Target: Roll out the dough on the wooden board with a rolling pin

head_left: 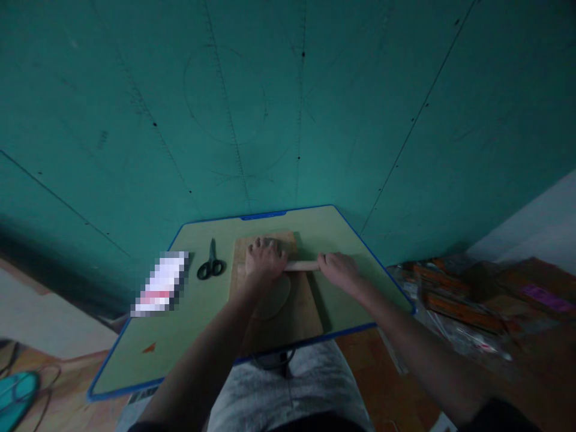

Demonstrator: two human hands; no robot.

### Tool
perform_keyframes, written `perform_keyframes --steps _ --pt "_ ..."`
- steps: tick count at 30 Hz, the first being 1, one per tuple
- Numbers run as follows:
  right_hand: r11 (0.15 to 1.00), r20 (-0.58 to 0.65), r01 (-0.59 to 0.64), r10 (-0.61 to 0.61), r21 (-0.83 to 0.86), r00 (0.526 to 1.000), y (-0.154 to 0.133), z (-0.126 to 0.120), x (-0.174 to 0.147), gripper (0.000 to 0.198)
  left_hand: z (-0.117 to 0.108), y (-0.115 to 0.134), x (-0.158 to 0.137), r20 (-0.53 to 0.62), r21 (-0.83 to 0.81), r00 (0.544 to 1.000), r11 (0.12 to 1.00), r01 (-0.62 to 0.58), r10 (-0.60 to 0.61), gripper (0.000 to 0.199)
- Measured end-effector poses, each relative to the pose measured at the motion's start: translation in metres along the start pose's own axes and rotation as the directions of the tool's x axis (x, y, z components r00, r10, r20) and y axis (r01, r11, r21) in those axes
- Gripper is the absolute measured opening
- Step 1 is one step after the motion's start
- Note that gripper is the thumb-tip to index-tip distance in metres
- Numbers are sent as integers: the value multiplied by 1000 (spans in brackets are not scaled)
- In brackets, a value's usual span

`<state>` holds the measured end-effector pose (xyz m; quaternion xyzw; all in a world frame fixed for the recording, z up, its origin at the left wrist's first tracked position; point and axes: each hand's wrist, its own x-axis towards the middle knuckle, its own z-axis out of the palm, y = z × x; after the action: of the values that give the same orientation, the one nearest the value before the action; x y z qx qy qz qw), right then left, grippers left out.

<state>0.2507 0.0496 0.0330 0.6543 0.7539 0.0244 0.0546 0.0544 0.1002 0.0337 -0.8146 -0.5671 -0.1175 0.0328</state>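
Rests the left hand [265, 259] palm-down on the wooden rod [302, 266], with loosely spread fingers reaching past the far side rather than wrapped around, seemingly so as to bear down and roll. Closes the right hand [339, 269] around the right end with curled fingers, probably to steer. Has the rod lying beneath both hands, across the wooden board [308, 309] and out past the right edge, likely for a freer right grip. Has a thin pale round [276, 298], perhaps dough, flat on the board, just nearer the body than the left hand; hard to judge, in such dimness, any contact with the rod. Points the rod left to right, with a long axis crossing the board's length and a left tip visible just beyond the left hand. Has scissors [211, 265] left of the left hand, likely out of the way, with blades pointing away from the body.
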Motion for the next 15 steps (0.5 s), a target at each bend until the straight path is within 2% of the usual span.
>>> perform_keyframes --steps 3,7,9,12,15 --pt "998 -17 -54 54 32 998 -6 1 -12 34 -7 -8 -12 10 20 999 999 -39 39 35" --pt "982 -47 -134 141 135 989 -13 4 -34 40 -16 -23 -37 85 71 993 993 -90 84 35" --pt "983 -82 -100 114 151 990 -16 6 -44 36 -18 -33 -52 74 56 996 997 -62 57 38" --pt "988 -120 -27 45 150 992 -21 9 -56 34 -16 -48 -77 -21 -5 999 999 -44 44 38" --pt "985 -128 24 -1 174 992 -27 8 -63 35 -15 -58 -99 -38 -70 999 998 -7 4 37"
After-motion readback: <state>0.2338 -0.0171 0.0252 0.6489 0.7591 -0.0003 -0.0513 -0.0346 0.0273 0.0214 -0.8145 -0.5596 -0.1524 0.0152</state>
